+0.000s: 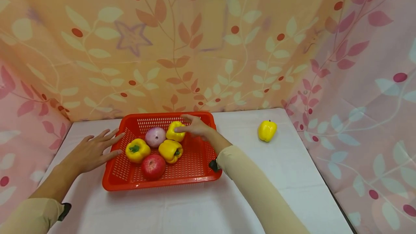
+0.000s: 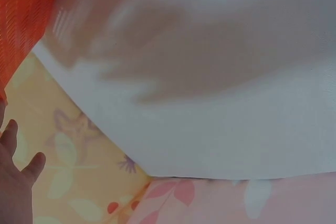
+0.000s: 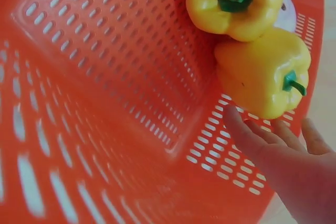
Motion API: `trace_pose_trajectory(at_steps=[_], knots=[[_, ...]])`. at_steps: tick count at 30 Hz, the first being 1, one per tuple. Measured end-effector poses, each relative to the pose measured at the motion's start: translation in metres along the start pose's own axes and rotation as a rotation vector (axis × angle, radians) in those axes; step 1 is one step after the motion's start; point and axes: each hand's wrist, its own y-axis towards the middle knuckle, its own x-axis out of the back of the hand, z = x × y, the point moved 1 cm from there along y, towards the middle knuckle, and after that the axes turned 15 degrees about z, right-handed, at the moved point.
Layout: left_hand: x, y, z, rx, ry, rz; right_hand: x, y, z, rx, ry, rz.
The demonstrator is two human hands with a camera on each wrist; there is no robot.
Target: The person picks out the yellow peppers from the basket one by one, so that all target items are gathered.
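Note:
A red plastic basket (image 1: 195, 181) holds a purple onion (image 1: 155, 136), a red pomegranate (image 1: 153, 167) and three yellow bell peppers. One bell pepper (image 1: 136, 150) sits at the left, another (image 1: 170, 151) in the middle, and the back bell pepper (image 1: 174, 133) stands behind it. Spread fingers of my left hand (image 1: 94, 151) reach over the basket's left rim; whether they touch it I cannot tell. My right hand (image 1: 196, 127) is over the back of the basket beside the back pepper (image 3: 265, 72). Its fingers are extended at that pepper's side, not wrapped around it.
Another yellow bell pepper (image 1: 267, 130) lies alone on the white-covered table (image 1: 247, 176), right of the basket. Floral curtains (image 1: 208, 64) hang behind the table and along both sides.

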Motion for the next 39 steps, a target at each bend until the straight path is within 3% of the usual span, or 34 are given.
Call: trace_pose_trajectory(at_steps=[6,25,39], knots=[[0.002,0.001,0.000,0.000,-0.001,0.001,-0.004,0.007,-0.004,-0.010,-0.077,-0.040],[0.001,0.000,0.001,-0.010,-0.004,-0.008,-0.018,0.018,-0.005,-0.021,-0.069,-0.109],[0.001,0.000,0.002,-0.006,-0.007,-0.002,-0.014,0.016,-0.005,-0.013,-0.043,-0.081]])
